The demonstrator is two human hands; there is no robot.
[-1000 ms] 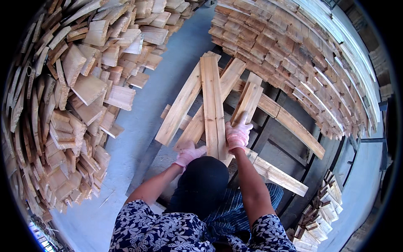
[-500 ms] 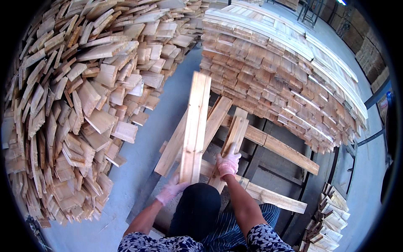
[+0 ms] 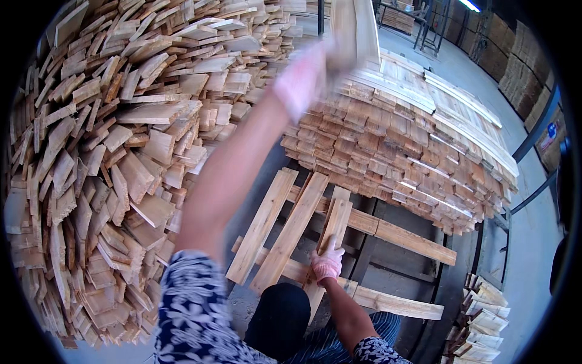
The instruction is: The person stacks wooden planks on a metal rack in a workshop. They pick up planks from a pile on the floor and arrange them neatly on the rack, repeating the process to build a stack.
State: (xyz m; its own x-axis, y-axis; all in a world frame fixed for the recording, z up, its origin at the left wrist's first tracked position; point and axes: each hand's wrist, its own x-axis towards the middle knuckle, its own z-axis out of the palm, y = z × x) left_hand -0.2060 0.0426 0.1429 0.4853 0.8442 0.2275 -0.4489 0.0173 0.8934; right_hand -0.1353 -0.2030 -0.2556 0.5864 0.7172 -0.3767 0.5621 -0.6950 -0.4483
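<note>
My left hand (image 3: 301, 79), in a pink and white glove and blurred, is raised far forward and grips the lower end of wooden boards (image 3: 353, 30). Those boards stand up at the top edge of the view, over the far stack, their upper ends cut off. Lower down, my gloved right hand (image 3: 327, 262) is closed round narrow wooden boards (image 3: 334, 225), one on another, that slant across the rails. Left of it, two more boards, an outer one (image 3: 262, 224) and an inner one (image 3: 291, 233), rest side by side on the cross rails.
A tall pile of loose boards (image 3: 130, 164) fills the left. Ahead stands a neat stack of boards (image 3: 388, 139). Wooden cross rails (image 3: 415, 241) lie over a dark metal frame. Short wood pieces (image 3: 482, 321) are piled at the lower right.
My left hand has swung up and forward with the boards, from beside my knee to above the far stack. My right hand stays on its boards.
</note>
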